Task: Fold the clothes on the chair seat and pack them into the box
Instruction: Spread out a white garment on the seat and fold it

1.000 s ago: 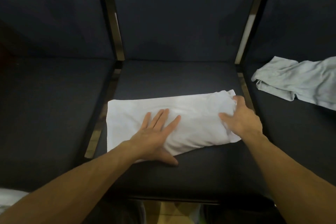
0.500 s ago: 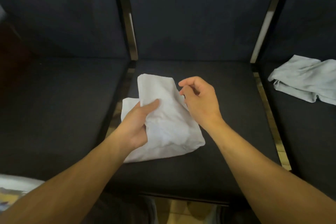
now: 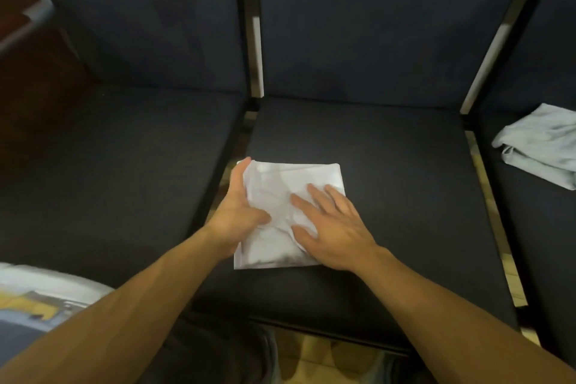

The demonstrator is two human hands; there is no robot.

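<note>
A white cloth (image 3: 293, 196), folded into a rough square, lies on the left half of the middle chair seat (image 3: 389, 165), its left edge close to the gap beside the next seat. The right hand (image 3: 333, 227) lies flat on the cloth's right and near part, fingers (image 3: 314, 192) straight and spread, pressing down and holding nothing. The left hand (image 3: 241, 206) rests against the cloth's left edge, fingers fairly straight along that side and thumb lying on top of the fabric; whether it pinches the edge cannot be told. A crumpled pale grey garment (image 3: 542, 143) lies on the seat to the right, well apart from the white cloth.
</note>
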